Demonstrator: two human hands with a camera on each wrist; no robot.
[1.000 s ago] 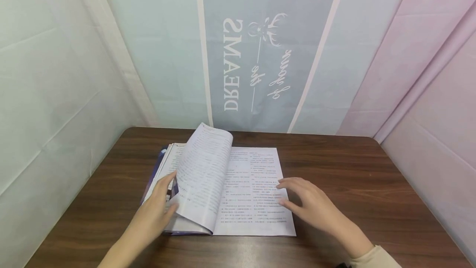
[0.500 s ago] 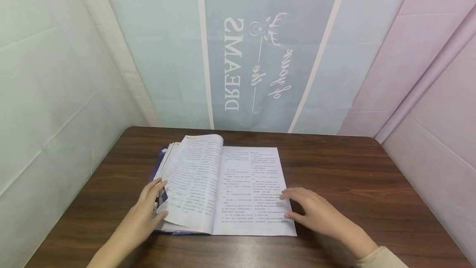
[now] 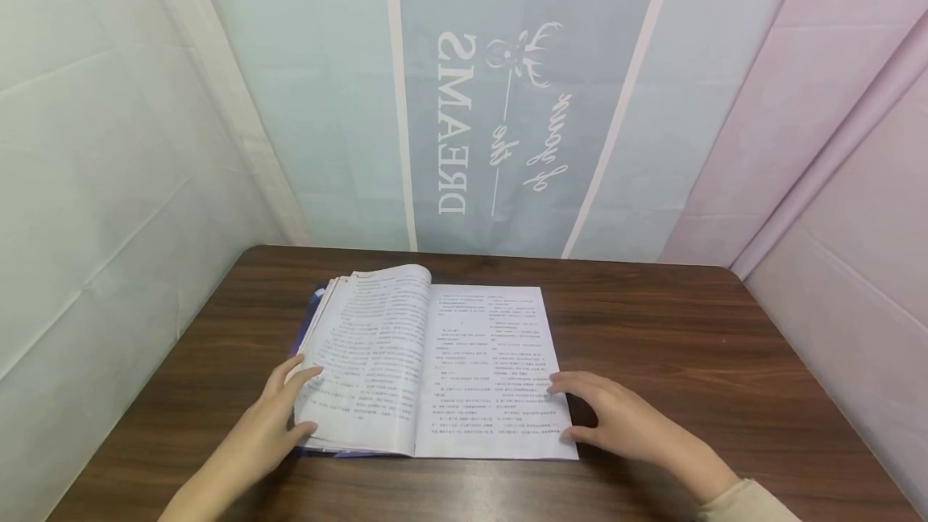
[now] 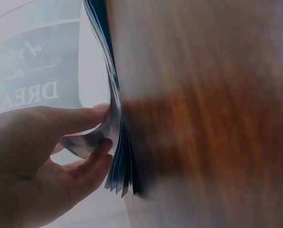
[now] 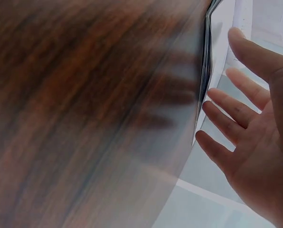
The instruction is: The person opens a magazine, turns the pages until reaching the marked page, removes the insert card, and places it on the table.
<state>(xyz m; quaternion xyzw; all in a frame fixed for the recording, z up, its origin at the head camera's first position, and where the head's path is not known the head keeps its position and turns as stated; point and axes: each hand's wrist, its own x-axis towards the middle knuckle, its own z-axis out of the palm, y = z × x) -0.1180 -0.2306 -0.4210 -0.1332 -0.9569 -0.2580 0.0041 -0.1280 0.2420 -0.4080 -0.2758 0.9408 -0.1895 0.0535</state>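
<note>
An open magazine (image 3: 493,369) with printed text lies on the wooden table, a dark blue cover edge showing at its left. The left hand (image 3: 264,417) is at the left page's (image 3: 370,361) outer edge, with loosely bent fingers over the page and the thumb nearer the lower corner. In the left wrist view a curled page edge (image 4: 84,144) lies between that hand's thumb and fingers. The right hand (image 3: 623,417) holds nothing; its spread fingertips and thumb hover right at the right page's outer edge. The right wrist view shows its fingers apart, beside the page stack (image 5: 205,71).
The dark brown table (image 3: 667,321) extends on both sides of the magazine. Behind it hangs a pale blue-grey cloth (image 3: 500,103) with reversed lettering and a deer drawing. Light cloth walls (image 3: 116,143) stand at the left and right.
The lifted page has swung left and settled onto the left stack, with the left hand moving left and down beside it. The right hand has shifted slightly down along the right edge.
</note>
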